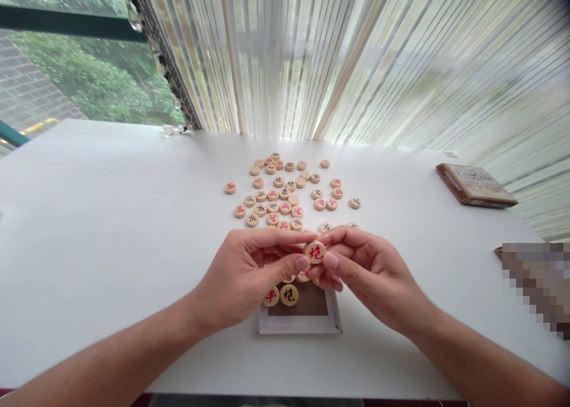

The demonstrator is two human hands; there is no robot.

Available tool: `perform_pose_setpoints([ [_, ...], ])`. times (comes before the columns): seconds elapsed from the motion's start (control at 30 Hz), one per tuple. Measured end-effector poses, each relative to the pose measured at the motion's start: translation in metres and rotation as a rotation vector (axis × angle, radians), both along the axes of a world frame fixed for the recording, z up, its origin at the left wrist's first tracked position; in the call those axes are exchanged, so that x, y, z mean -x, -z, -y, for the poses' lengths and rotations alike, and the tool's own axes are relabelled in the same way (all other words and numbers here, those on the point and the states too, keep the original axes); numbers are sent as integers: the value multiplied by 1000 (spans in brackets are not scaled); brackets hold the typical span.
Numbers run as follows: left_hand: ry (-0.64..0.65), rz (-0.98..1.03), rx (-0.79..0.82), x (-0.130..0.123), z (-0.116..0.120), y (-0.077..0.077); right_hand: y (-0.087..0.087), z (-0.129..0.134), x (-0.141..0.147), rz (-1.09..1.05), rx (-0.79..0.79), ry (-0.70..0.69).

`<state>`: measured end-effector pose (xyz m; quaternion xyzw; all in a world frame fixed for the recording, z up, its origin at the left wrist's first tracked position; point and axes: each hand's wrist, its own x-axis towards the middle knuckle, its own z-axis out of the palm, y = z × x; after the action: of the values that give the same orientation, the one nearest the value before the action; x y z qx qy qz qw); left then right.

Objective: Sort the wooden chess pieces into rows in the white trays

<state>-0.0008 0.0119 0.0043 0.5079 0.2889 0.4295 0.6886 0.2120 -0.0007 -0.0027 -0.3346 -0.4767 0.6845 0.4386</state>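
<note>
Backdrop: pale string curtain (285, 56) behind the white table (133, 246)
Held piece: round, pale, red character up, above the open box (300, 325)
Hands: I see left hand (249, 270) and right hand (369, 270) pinching it

Tabletop (133, 229): white, smooth, semi-gloss. Discs (285, 207): pale wood-look, smooth, mostly matt. Box at 3 o'clock (478, 184): card-like, printed, slight sheen. Curtain (285, 56), 12 o'clock: thin cloth strands, translucent.
</note>
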Motion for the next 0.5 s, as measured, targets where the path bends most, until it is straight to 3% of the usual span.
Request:
perform_pose_setpoints([
  [0.5,-39,-162,-148,1,3,-1,-6,-1,5,106,74,55],
])
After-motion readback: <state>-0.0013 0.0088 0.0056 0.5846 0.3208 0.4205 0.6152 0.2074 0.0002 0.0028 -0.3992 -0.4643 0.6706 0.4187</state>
